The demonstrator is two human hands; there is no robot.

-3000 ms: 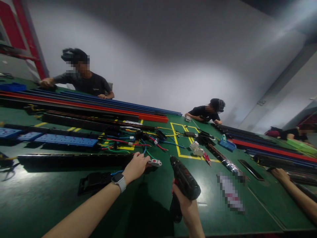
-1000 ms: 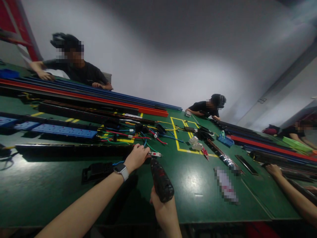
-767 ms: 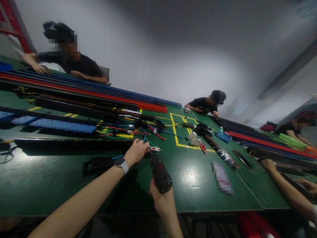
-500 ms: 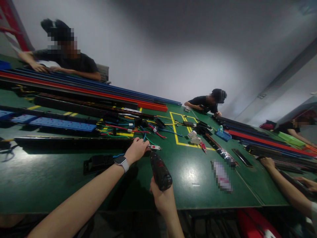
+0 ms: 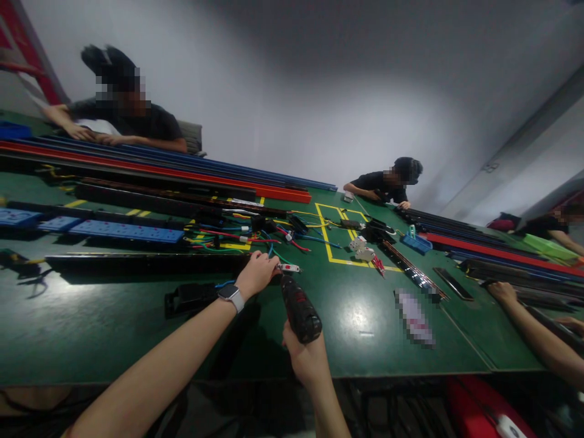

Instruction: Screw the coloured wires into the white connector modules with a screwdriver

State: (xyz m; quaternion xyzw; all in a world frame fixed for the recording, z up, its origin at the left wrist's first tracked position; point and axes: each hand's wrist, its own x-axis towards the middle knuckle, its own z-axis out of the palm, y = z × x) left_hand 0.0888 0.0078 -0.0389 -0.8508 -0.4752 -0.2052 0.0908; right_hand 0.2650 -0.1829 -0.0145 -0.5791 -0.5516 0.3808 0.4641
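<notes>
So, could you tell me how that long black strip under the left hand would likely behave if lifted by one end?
The black strip is very long and thin, so it would probably sag or swing. Wires at its end, by the left hand, may drag along.

head camera looks forward and down, tilted, across the green table (image 5: 114, 328).

Black cordless power drills (image 5: 298, 309): 1
Flat blue socket strips (image 5: 126, 231): 3
Small white breaker blocks (image 5: 362, 249): 2
Silver wristwatches (image 5: 230, 296): 1
Seated people in black shirts (image 5: 137, 121): 2
</notes>
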